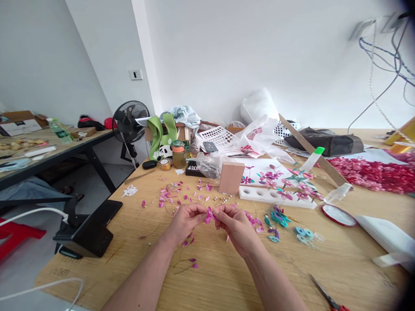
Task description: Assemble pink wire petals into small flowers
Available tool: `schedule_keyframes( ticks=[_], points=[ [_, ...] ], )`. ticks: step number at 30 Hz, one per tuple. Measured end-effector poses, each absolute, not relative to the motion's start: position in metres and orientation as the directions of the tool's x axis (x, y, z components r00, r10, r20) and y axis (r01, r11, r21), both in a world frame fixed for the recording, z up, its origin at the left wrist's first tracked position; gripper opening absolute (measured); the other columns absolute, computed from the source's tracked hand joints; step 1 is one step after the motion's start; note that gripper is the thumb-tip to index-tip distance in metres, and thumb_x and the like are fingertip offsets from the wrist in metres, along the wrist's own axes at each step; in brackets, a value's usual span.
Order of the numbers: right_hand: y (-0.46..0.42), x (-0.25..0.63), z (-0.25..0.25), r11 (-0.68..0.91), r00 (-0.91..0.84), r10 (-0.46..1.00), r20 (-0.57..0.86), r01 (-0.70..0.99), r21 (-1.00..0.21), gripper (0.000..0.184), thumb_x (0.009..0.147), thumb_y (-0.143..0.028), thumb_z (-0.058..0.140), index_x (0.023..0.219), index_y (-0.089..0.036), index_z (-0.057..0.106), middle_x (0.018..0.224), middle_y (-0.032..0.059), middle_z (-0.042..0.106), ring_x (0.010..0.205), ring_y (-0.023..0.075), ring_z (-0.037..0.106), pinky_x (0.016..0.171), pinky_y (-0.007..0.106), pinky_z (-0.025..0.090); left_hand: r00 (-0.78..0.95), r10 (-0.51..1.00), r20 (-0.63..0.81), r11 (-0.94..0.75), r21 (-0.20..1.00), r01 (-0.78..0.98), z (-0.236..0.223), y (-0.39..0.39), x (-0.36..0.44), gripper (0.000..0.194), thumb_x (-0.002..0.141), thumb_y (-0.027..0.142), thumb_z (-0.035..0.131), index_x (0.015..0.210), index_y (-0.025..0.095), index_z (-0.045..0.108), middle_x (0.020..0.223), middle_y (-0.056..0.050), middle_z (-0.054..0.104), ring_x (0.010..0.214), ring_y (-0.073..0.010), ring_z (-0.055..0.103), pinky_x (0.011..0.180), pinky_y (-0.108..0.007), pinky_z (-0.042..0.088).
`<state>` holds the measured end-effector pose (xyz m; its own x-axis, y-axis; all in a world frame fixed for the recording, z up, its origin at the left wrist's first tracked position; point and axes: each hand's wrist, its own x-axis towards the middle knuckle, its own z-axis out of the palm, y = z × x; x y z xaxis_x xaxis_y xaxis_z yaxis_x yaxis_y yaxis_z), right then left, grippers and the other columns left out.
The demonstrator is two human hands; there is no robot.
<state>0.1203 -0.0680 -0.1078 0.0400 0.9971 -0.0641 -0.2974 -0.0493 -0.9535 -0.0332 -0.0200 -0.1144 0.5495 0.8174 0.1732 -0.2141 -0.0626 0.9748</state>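
Observation:
My left hand (pixel 187 219) and my right hand (pixel 235 224) meet above the wooden table (pixel 207 276), fingers pinched together on a small pink flower (pixel 209 214) held between them. Thin wire stems with pink buds (pixel 189 242) trail down under my left wrist. Loose pink petals (pixel 181 192) lie scattered on the table just beyond my hands. Teal petals and wire pieces (pixel 277 218) lie to the right of my right hand.
A wooden block (pixel 231 177) and a white holder with holes (pixel 269 195) stand behind the petals. Scissors (pixel 327 296) lie front right, a red lid (pixel 339 215) right, a pile of red petals (pixel 372 175) far right. A black tablet stand (pixel 89 229) overhangs the left edge; jars and a fan (pixel 129 121) stand behind.

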Motion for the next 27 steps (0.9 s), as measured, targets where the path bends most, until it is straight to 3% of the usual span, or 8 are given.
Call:
schedule_keyframes(
  ticks=[10,27],
  points=[
    [-0.0656,0.1199,-0.1074,-0.121,-0.016,0.992,-0.124,-0.386,-0.915,0.035,0.059,-0.045,0.079,0.063,-0.014,0.062,0.053,-0.0003,0.058,0.048,0.0083,0.049,0.049,0.022,0.038,0.556,0.815,0.166,-0.026,0.968,-0.251,-0.1163,-0.0196,-0.0336,0.01,0.072,0.023,0.071,0.075,0.013,0.071,0.071,-0.003,0.064,0.071,-0.0136,0.055,0.071,-0.025,0.041],
    [-0.0667,0.1173,-0.107,0.047,0.129,0.991,0.02,-0.205,-0.978,0.034,0.062,-0.043,0.077,0.058,-0.015,0.058,0.049,-0.0008,0.057,0.046,0.0086,0.047,0.049,0.022,0.035,0.549,0.819,0.165,-0.04,0.972,-0.232,-0.1146,-0.0205,-0.033,0.011,0.072,0.025,0.071,0.075,0.015,0.071,0.073,-0.003,0.064,0.071,-0.0129,0.055,0.07,-0.024,0.042]
  ],
)
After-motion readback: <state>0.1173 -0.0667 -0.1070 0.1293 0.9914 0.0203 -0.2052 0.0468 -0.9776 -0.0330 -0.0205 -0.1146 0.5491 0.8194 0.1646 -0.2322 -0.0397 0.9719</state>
